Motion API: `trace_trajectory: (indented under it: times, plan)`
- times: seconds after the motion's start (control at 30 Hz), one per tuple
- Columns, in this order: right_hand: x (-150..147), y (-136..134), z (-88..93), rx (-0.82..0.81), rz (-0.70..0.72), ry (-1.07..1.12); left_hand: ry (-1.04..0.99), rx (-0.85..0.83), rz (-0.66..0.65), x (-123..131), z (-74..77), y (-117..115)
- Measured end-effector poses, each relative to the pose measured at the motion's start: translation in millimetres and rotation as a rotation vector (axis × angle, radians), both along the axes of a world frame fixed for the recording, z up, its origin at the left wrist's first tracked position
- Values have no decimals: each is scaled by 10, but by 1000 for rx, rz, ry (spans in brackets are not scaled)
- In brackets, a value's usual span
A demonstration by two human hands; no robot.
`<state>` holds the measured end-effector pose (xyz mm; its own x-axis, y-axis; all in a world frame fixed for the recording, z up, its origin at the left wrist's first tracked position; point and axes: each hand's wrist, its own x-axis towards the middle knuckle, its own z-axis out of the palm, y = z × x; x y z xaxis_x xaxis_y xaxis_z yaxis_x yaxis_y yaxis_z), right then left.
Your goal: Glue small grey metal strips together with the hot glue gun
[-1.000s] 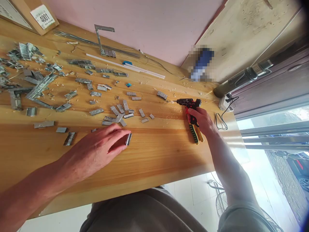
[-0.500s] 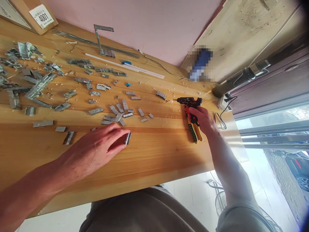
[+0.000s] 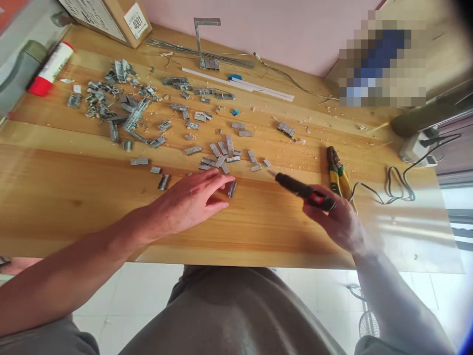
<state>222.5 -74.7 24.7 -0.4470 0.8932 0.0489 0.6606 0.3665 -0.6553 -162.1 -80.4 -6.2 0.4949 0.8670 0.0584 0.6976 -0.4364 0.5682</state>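
Observation:
My left hand [image 3: 186, 199] is over the table with thumb and fingers apart. A small grey staple block [image 3: 232, 189] stands at its index fingertip, and the thumb is clear of it. In my right hand [image 3: 338, 217] is a black glue gun [image 3: 295, 186], its nozzle pointing left towards the loose blocks. Behind the left fingers lies a loose group of grey staple blocks [image 3: 220, 161]. Green-and-yellow pliers [image 3: 338, 172] rest beyond my right hand.
Heaped metal scraps [image 3: 101, 98] cover the back left, near a cardboard box [image 3: 135, 22] and a red-and-white tube [image 3: 51, 69]. An angled grey assembly [image 3: 198, 42] stands by the wall, near white strips [image 3: 258, 89]. A cable [image 3: 401, 190] and power strip [image 3: 417, 148] are at right.
The view has swung left. My right hand has lifted the glue gun away from the pliers and turned it towards the left hand. My left thumb has parted from the small block.

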Motion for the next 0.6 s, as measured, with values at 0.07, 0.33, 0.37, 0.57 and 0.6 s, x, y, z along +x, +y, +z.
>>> trace_trajectory:
  times: [0.07, 0.33, 0.37, 0.57, 0.6]
  plan:
    - [-170, -102, -8, 91, 156, -45, 20, -15, 1, 0, 25, 4]
    - [-505, -38, -33, 384, 450, -149, 48, -33, 2, 9, 107, -11]
    - [-524, -22, -50, 405, 463, -163, 51, -25, 7, 8, 111, -14]
    - [-606, 41, -189, 479, 499, -120, 54, -63, 22, -3, 139, 5]
    - [-618, 49, -209, 483, 502, -114, 57, -72, 21, -5, 146, 10]
